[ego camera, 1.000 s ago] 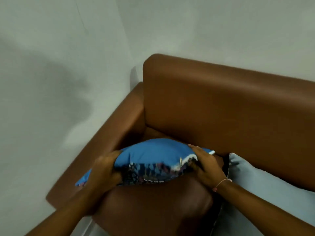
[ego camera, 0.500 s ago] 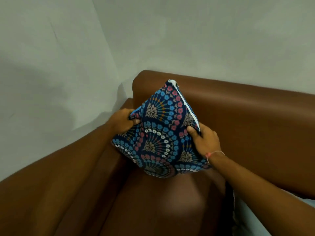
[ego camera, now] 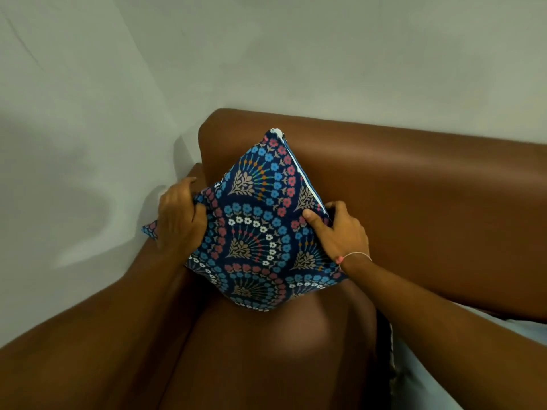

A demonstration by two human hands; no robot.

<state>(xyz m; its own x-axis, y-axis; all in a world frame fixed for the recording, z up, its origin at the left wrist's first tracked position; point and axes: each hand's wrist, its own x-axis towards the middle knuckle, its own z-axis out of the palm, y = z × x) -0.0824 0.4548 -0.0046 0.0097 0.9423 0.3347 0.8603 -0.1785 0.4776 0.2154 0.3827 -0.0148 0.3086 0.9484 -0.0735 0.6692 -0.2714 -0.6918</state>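
A dark blue cushion (ego camera: 257,229) with a red, blue and white flower pattern stands on one corner in the corner of a brown leather sofa (ego camera: 414,196), leaning toward the backrest. A zip edge runs down its upper right side. My left hand (ego camera: 180,217) grips the cushion's left corner, fingers curled round the fabric. My right hand (ego camera: 340,232) holds the right corner, thumb pressed on the patterned front; a thin bracelet circles that wrist.
The sofa's left armrest (ego camera: 88,335) runs toward me along a pale wall (ego camera: 74,113). The seat (ego camera: 266,365) lies below the cushion. A pale blue cushion (ego camera: 420,380) lies on the seat at the lower right, partly behind my right forearm.
A second ago the cushion lay flat on the seat with its plain blue side up. Both hands lifted and turned it upright, pattern facing me, then lowered it slightly against the backrest.
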